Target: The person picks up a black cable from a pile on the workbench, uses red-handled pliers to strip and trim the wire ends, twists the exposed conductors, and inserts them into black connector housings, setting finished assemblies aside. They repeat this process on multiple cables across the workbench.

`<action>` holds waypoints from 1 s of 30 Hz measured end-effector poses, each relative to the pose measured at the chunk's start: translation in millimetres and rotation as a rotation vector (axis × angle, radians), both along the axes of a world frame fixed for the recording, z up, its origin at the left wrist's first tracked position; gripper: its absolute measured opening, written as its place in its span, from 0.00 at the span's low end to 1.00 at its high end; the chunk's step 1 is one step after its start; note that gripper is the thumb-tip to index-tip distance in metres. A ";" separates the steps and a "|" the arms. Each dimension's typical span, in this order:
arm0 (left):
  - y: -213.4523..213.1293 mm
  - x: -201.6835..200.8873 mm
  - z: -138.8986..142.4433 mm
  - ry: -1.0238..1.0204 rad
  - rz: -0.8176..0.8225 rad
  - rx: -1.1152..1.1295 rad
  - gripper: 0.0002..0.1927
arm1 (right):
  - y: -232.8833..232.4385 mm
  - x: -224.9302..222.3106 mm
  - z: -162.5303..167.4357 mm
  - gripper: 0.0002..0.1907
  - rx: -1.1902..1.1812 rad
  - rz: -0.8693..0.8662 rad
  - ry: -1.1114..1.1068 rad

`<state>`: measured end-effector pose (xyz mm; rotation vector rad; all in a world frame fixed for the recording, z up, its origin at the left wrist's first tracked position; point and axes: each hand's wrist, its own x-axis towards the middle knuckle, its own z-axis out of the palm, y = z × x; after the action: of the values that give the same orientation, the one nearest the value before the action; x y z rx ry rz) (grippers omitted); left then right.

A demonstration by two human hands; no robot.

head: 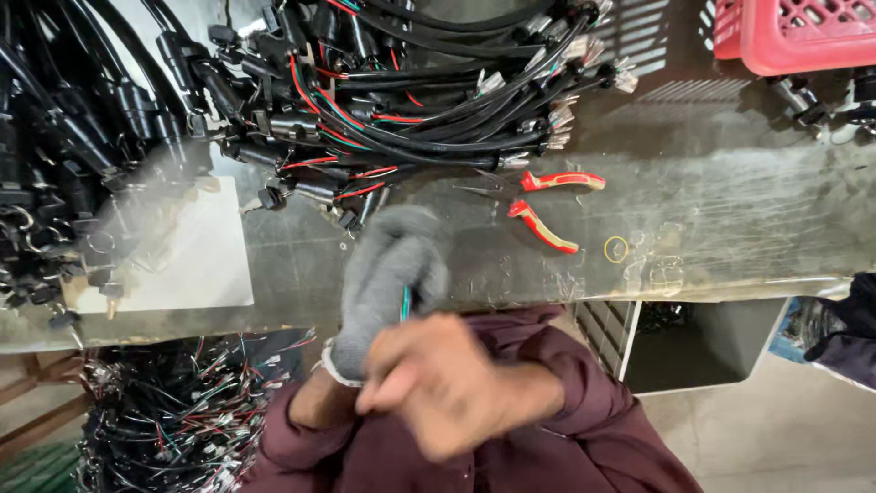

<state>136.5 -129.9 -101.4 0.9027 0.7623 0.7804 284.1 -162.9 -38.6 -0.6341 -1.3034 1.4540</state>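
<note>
Nearest the camera was the right hand [444, 383], bare and motion-blurred, curled loosely in front of the person's maroon sleeves [584, 402]. Whether its fingers gripped anything could not be told through the blur. Just above it and touching it was the left hand [388, 278], in a grey knitted glove with a white cuff, closed into a fist around a thin green wire [405, 303], a short length of which showed at the edge of the glove. Both hands were held over the near edge of the grey metal worktop [730, 228].

Behind the hands, a large heap of black cables [401, 100] with red and green cores and clear plug ends covered the far left and middle of the worktop. A white sheet [196, 260] lay flat on the worktop to the left of the gloved hand, with small black connectors at its left edge. A pair of red-handled cutters [547, 205] lay open on the worktop to the right of the hands, well apart from them, and a small yellow rubber band [616, 248] lay just beside the cutters' nearer handle. A red plastic crate [803, 36] stood at the far right corner.

Below the worktop edge, at lower left, was a second tangle of thin wires [182, 420] in mixed colours. A dark opening [703, 342] showed beneath the worktop on the right.
</note>
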 end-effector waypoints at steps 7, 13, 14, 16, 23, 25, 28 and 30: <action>4.7 -31.4 19.5 -0.631 0.260 -0.383 0.13 | -7.6 34.3 -1.7 0.13 0.597 -0.294 -0.866; -19.8 -26.6 12.0 -0.393 0.210 0.066 0.24 | -3.5 24.6 -35.6 0.11 0.373 -0.261 -0.965; -20.7 -25.6 12.6 -0.297 0.198 0.063 0.28 | -0.1 28.6 -32.0 0.14 0.381 -0.286 -0.972; -19.2 -25.5 16.0 -0.298 0.229 -0.075 0.18 | 8.6 39.9 -17.0 0.17 0.367 -0.377 -0.901; -29.1 19.0 30.5 -0.095 -0.380 0.695 0.05 | 22.2 74.2 55.0 0.34 -0.090 0.061 0.218; -31.1 29.6 32.6 0.064 -0.494 0.654 0.05 | 15.0 85.4 52.5 0.36 -0.160 0.029 0.423; -19.3 28.0 28.4 0.221 -0.354 0.925 0.13 | -3.7 98.9 28.9 0.34 -0.041 -0.067 0.419; -4.5 20.1 20.5 0.313 -0.272 1.086 0.15 | -9.4 109.0 13.8 0.33 0.113 -0.127 0.324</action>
<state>156.6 -134.4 -80.9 2.0942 0.4215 0.8034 393.1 -172.4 -24.8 -0.3805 -1.0635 1.3069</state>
